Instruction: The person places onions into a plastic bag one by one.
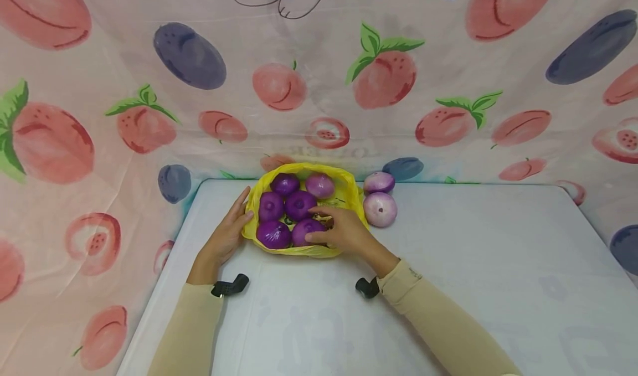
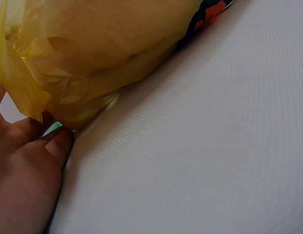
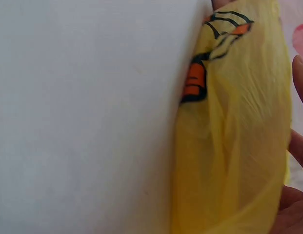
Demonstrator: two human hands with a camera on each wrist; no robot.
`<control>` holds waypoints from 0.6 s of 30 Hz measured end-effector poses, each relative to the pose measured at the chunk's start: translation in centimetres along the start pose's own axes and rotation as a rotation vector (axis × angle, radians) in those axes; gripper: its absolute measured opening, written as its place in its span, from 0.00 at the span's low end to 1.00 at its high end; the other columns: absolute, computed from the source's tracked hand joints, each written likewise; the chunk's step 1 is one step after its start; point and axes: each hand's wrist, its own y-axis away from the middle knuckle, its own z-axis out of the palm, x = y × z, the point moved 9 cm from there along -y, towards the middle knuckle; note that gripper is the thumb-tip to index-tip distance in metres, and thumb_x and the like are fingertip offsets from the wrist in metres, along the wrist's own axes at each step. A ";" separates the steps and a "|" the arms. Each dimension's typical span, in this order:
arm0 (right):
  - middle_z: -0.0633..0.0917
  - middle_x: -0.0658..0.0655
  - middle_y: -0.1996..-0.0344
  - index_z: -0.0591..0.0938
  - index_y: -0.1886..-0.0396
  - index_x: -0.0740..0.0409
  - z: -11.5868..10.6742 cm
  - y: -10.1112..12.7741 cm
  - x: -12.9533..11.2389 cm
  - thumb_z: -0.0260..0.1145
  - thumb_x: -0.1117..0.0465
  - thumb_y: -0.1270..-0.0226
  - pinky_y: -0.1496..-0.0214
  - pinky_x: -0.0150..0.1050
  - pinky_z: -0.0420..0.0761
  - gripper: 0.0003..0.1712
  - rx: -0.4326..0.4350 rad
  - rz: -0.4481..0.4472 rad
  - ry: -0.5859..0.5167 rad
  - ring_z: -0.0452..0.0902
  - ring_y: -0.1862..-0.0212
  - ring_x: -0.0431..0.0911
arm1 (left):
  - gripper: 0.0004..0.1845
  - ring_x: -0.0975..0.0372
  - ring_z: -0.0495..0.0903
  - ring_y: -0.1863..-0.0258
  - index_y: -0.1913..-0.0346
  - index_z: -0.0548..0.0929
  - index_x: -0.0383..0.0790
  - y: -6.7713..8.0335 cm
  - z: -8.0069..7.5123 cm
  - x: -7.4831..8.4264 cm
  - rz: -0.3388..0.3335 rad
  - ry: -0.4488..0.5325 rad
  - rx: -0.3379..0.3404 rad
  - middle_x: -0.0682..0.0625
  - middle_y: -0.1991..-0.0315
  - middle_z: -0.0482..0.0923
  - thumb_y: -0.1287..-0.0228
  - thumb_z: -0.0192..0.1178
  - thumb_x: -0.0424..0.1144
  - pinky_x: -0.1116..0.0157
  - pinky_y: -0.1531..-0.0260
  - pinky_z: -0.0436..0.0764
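A yellow plastic bag (image 1: 350, 197) lies open at the back of the white table (image 1: 448, 287), holding several purple onions (image 1: 298, 204). My left hand (image 1: 230, 231) rests flat against the bag's left side with its fingers straight; in the left wrist view its fingers (image 2: 53, 141) touch the crumpled bag (image 2: 92, 53). My right hand (image 1: 333, 224) reaches into the bag's front right and holds a purple onion (image 1: 301, 230) between thumb and fingers. The right wrist view shows only the bag wall (image 3: 234, 146), its orange and black print, and fingertips (image 3: 301, 80) at the frame's edge.
Two paler onions (image 1: 380, 209) (image 1: 379, 181) lie on the table just right of the bag. A fruit-print cloth (image 1: 149, 88) hangs behind and at both sides. The table's front and right stretch out as bare white surface.
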 end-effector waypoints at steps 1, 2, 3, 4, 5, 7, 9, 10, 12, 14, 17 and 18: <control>0.84 0.57 0.39 0.79 0.32 0.44 -0.3 0.1 0.0 0.77 0.41 0.41 0.41 0.47 0.83 0.38 0.004 0.000 -0.005 0.83 0.46 0.52 | 0.36 0.51 0.49 0.18 0.19 0.46 0.73 0.0 0.0 0.0 0.001 -0.004 0.003 0.49 0.16 0.42 0.20 0.51 0.50 0.64 0.24 0.60; 0.84 0.57 0.39 0.79 0.32 0.44 -0.6 0.2 0.0 0.77 0.41 0.41 0.42 0.47 0.84 0.38 0.010 0.002 -0.008 0.84 0.46 0.52 | 0.36 0.52 0.50 0.18 0.19 0.46 0.74 0.0 0.0 0.0 -0.004 -0.004 0.005 0.50 0.16 0.42 0.20 0.51 0.50 0.62 0.23 0.59; 0.85 0.57 0.40 0.79 0.32 0.44 -0.9 0.3 0.0 0.77 0.41 0.41 0.43 0.47 0.84 0.38 0.017 0.001 -0.008 0.84 0.46 0.53 | 0.36 0.52 0.50 0.18 0.19 0.46 0.74 0.0 0.0 -0.1 -0.006 -0.005 0.008 0.50 0.16 0.42 0.20 0.51 0.50 0.59 0.22 0.57; 0.85 0.57 0.40 0.79 0.32 0.44 -1.2 0.3 0.0 0.76 0.40 0.41 0.43 0.47 0.84 0.38 0.024 -0.004 -0.009 0.84 0.46 0.54 | 0.36 0.52 0.50 0.18 0.19 0.46 0.74 0.0 0.0 -0.1 -0.009 -0.004 0.009 0.50 0.16 0.42 0.20 0.51 0.50 0.57 0.21 0.55; 0.85 0.57 0.40 0.79 0.32 0.44 -1.5 0.3 0.0 0.76 0.40 0.41 0.43 0.48 0.84 0.37 0.029 -0.008 -0.013 0.84 0.46 0.55 | 0.36 0.53 0.50 0.18 0.19 0.46 0.74 0.0 0.0 -0.1 -0.012 -0.002 0.011 0.51 0.16 0.42 0.20 0.52 0.50 0.57 0.22 0.56; 0.84 0.57 0.39 0.79 0.32 0.45 -2.0 0.4 0.1 0.76 0.40 0.41 0.42 0.48 0.83 0.38 0.037 -0.005 -0.019 0.84 0.45 0.56 | 0.36 0.53 0.50 0.18 0.19 0.46 0.75 0.0 -0.1 -0.2 -0.012 -0.003 0.010 0.51 0.16 0.42 0.20 0.51 0.50 0.58 0.22 0.56; 0.83 0.56 0.37 0.79 0.32 0.45 -2.5 0.4 0.3 0.76 0.39 0.41 0.42 0.49 0.83 0.38 0.048 0.001 -0.026 0.83 0.44 0.56 | 0.36 0.53 0.50 0.19 0.19 0.46 0.75 0.0 -0.1 -0.2 -0.016 -0.002 0.010 0.51 0.15 0.42 0.20 0.51 0.50 0.59 0.22 0.57; 0.83 0.56 0.37 0.79 0.32 0.45 -2.7 0.5 0.4 0.76 0.39 0.41 0.42 0.49 0.83 0.38 0.052 0.002 -0.031 0.83 0.43 0.56 | 0.36 0.53 0.50 0.19 0.19 0.46 0.75 0.0 -0.1 -0.3 -0.018 -0.002 0.012 0.51 0.16 0.42 0.21 0.52 0.51 0.60 0.22 0.58; 0.82 0.56 0.35 0.80 0.32 0.44 -3.2 0.6 0.4 0.76 0.39 0.41 0.42 0.50 0.83 0.38 0.061 0.008 -0.040 0.83 0.43 0.56 | 0.36 0.53 0.50 0.19 0.20 0.47 0.76 -0.1 -0.2 -0.4 -0.023 -0.003 0.019 0.51 0.16 0.42 0.21 0.52 0.51 0.59 0.22 0.58; 0.82 0.57 0.35 0.80 0.33 0.42 -3.8 0.8 0.5 0.76 0.39 0.42 0.43 0.51 0.84 0.37 0.074 0.006 -0.038 0.83 0.43 0.56 | 0.36 0.52 0.50 0.19 0.20 0.47 0.76 -0.1 -0.2 -0.3 -0.023 -0.007 0.023 0.51 0.16 0.42 0.21 0.52 0.51 0.56 0.22 0.56; 0.82 0.59 0.36 0.80 0.33 0.44 -4.8 1.1 0.6 0.76 0.40 0.41 0.44 0.51 0.84 0.37 0.095 -0.003 -0.037 0.83 0.43 0.57 | 0.37 0.51 0.50 0.18 0.20 0.46 0.76 -0.1 -0.2 -0.2 -0.017 -0.012 0.022 0.50 0.15 0.42 0.21 0.52 0.51 0.52 0.21 0.54; 0.83 0.60 0.36 0.80 0.32 0.44 -5.1 1.1 0.6 0.76 0.40 0.41 0.44 0.51 0.84 0.37 0.105 -0.004 -0.035 0.83 0.43 0.57 | 0.37 0.51 0.50 0.18 0.20 0.46 0.76 -0.1 -0.2 -0.2 -0.016 -0.012 0.023 0.49 0.15 0.42 0.21 0.53 0.51 0.52 0.21 0.54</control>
